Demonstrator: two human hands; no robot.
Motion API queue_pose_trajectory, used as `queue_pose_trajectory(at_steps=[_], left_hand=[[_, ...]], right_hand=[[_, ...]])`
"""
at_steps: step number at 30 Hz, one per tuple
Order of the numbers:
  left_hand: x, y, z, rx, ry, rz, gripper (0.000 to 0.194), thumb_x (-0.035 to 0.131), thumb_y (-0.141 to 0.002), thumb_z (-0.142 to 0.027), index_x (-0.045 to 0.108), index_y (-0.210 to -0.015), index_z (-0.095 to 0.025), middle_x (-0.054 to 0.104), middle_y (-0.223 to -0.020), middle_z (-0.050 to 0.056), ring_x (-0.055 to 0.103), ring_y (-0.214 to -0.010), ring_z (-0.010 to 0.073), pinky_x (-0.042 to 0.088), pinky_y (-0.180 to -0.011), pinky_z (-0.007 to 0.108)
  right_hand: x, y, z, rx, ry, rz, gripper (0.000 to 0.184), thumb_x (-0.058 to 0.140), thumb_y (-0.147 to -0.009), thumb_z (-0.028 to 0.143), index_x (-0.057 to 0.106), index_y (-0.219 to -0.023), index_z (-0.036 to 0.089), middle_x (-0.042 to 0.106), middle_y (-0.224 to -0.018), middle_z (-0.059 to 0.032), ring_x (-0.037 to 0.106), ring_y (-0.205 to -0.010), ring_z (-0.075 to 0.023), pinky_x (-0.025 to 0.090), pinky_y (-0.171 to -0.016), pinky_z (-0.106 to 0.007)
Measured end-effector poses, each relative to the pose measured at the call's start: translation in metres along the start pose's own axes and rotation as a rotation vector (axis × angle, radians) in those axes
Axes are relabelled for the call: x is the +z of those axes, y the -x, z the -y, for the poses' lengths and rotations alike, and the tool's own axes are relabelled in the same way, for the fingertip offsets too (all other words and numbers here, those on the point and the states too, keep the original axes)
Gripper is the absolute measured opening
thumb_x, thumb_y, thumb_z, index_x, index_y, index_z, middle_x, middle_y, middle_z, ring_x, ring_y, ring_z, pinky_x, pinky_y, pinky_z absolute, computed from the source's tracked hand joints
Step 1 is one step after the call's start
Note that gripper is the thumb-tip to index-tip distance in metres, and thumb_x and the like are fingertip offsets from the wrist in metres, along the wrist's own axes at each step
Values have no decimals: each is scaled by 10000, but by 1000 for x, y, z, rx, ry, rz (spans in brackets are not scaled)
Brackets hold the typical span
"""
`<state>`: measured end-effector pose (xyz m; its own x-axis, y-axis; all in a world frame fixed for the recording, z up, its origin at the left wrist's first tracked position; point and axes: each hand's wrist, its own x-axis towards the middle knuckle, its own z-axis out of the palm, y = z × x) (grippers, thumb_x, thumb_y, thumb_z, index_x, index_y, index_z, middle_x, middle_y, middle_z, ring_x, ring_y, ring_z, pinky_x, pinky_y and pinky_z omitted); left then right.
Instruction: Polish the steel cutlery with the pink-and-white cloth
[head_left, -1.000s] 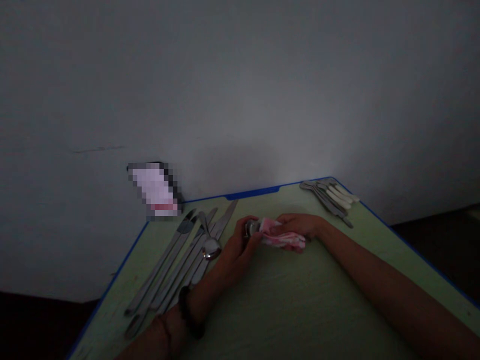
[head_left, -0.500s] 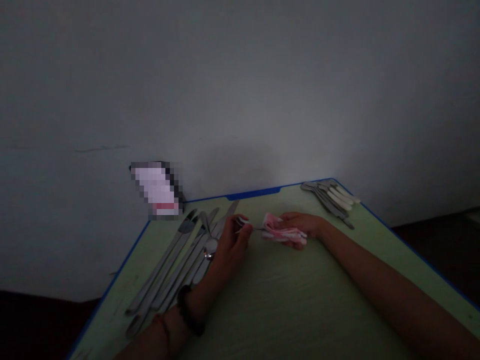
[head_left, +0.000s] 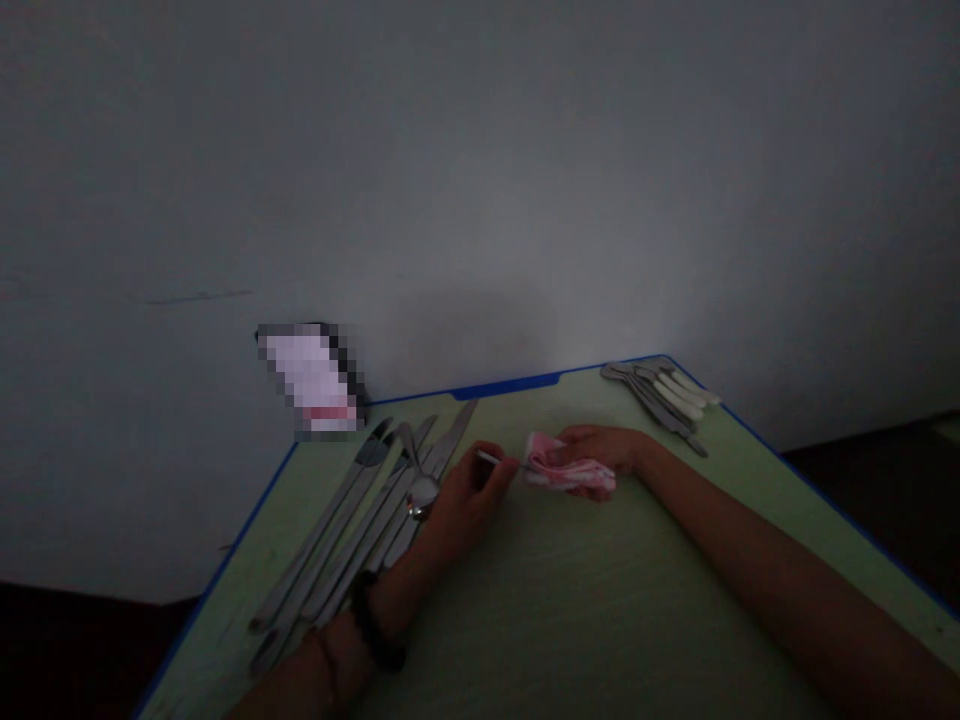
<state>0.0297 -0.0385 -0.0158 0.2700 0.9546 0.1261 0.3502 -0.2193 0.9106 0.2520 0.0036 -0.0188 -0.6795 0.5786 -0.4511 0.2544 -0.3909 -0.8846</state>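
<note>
The left grip (head_left: 474, 492) pinches a metal utensil (head_left: 489, 457), its long axis pointing rightward into the pink cloth (head_left: 570, 473), which the right grip (head_left: 604, 449) clasps.

A plain grey wall (head_left: 480, 150) filled the upper view, marked by a thin dark line (head_left: 199, 298) at the left and a soft shadow (head_left: 472, 320) near the middle. Below it stood a pale green tabletop (head_left: 562, 620) with a blue border (head_left: 510, 386), its far edge close to the wall. Dark floor (head_left: 877, 490) showed on both sides, and the light was dim.
</note>
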Motion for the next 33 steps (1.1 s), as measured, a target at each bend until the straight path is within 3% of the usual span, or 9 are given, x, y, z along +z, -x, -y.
queue_pose_trajectory(at_steps=[9, 16, 19, 25, 33], left_hand=[[-5, 3, -11, -78, -35, 49, 364, 509, -782, -465, 420, -560, -190, 398, -425, -78, 388, -405, 86, 288, -431, 201], [-7, 6, -13, -126, -83, 155, 450, 437, -829, -498, 621, -615, -147, 454, -391, -53, 426, -383, 98, 313, -434, 206], [-5, 6, -16, -165, -124, 167, 499, 424, -826, -521, 611, -556, -147, 464, -389, -40, 446, -391, 105, 325, -441, 210], [-5, 5, -20, -110, -218, 226, 511, 424, -819, -543, 489, -482, -165, 417, -407, -44, 417, -420, 105, 261, -434, 217], [-6, 5, -14, -77, -198, 260, 492, 424, -828, -534, 539, -542, -151, 392, -472, -48, 383, -460, 99, 233, -439, 216]], right_hand=[[9, 5, 11, 51, 17, 67, 430, 670, -654, 543, 561, -729, 133, 547, -439, 46, 487, -341, -66, 430, -372, -170], [6, 4, 9, 67, 37, 84, 343, 639, -717, 468, 549, -728, 137, 547, -436, 49, 528, -366, -80, 435, -379, -169], [8, 4, 12, 54, 79, 88, 354, 637, -715, 477, 553, -746, 135, 575, -471, 39, 546, -390, -83, 426, -387, -163], [13, 2, 16, 38, 256, 111, 407, 624, -723, 524, 574, -748, 122, 607, -523, 23, 537, -401, -74, 374, -371, -153], [13, 0, 15, 56, 265, 131, 433, 598, -742, 538, 613, -822, 113, 623, -547, 15, 550, -424, -78, 408, -412, -168]])
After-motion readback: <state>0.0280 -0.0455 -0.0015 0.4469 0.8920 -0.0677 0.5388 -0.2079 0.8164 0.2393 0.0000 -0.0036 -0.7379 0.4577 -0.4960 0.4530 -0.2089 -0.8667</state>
